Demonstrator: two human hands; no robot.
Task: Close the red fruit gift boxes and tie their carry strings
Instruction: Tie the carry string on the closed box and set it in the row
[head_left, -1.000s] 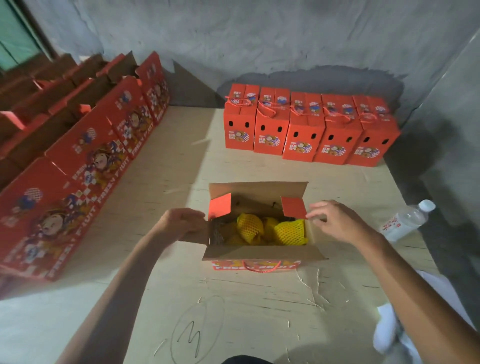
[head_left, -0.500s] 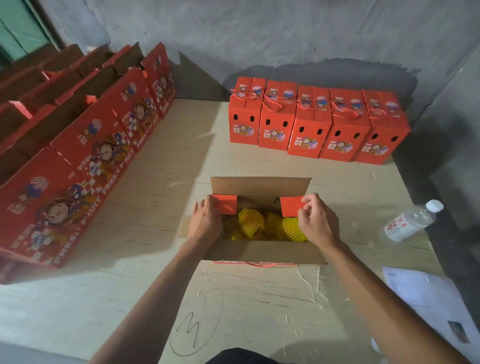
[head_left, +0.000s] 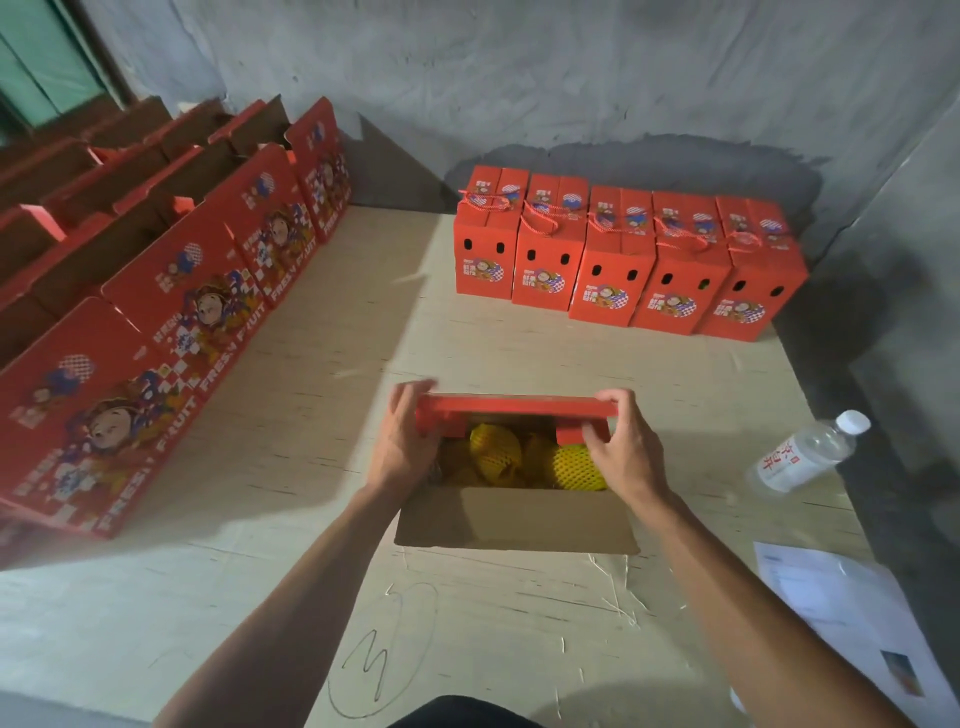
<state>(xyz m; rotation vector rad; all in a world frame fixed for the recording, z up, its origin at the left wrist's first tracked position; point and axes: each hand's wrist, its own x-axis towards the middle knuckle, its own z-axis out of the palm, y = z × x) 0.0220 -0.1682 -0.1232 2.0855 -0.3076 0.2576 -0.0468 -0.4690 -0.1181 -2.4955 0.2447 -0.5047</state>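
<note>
Open box sits near the middle of the plywood table, in front of the person. Near flap folded outward toward the viewer, plain brown cardboard inside face showing. Far flap red, tipped up and over the opening, its edge seen nearly end-on. Two small red side tabs hang below it, one at each end. Inside: yellow fruit wrapped in yellow foam netting, several pieces, exact count not clear.

Left hand at the left end of the far flap; fingers curled over its top edge, thumb on the near side, so it grips the flap. Right hand at the right end; fingers hooked over the flap's corner, thumb pressed against the right tab. Both forearms reach in from the bottom of the view, wrists roughly level with the box rim.

Row of five closed boxes stands along the far wall, strings tied on top. Stack of unclosed boxes lines the left side. Water bottle lies at the right, paper sheet nearer.
</note>
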